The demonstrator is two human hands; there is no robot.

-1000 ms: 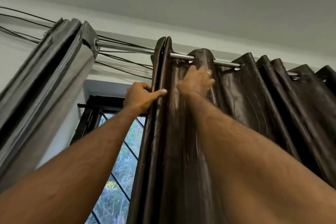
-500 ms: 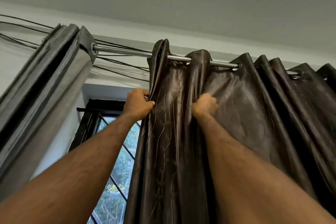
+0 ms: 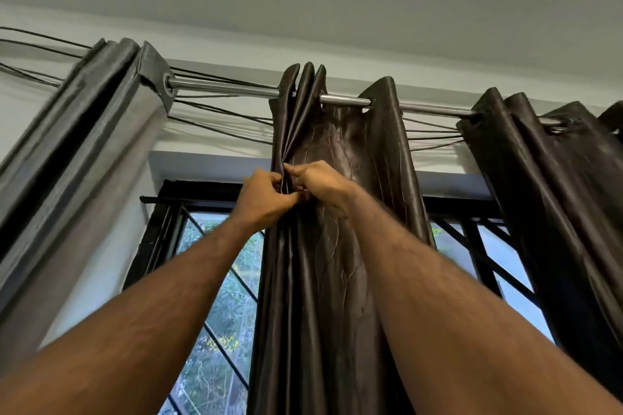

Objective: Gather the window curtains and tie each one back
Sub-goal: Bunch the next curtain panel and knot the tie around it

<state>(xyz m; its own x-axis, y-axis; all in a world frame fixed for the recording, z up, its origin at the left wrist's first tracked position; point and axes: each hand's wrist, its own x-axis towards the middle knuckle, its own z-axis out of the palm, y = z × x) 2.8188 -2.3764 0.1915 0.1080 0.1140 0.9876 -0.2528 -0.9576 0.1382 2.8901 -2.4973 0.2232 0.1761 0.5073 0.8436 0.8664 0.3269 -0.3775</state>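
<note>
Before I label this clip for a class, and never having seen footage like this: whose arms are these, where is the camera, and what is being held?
No machine here: a person wears one wide-angle camera on the head, so you see their own two bare arms reaching up. There is only this one view, tilted up toward the ceiling.

The left hand and the right hand meet at the left edge of the middle dark curtain, and both pinch its folds together below the top. That curtain hangs by eyelets on a metal rod. A grey curtain is bunched on the left, and another dark curtain hangs on the right. Behind them is a window with black bars and trees outside. Thin cables run along the wall behind the rod.
</note>
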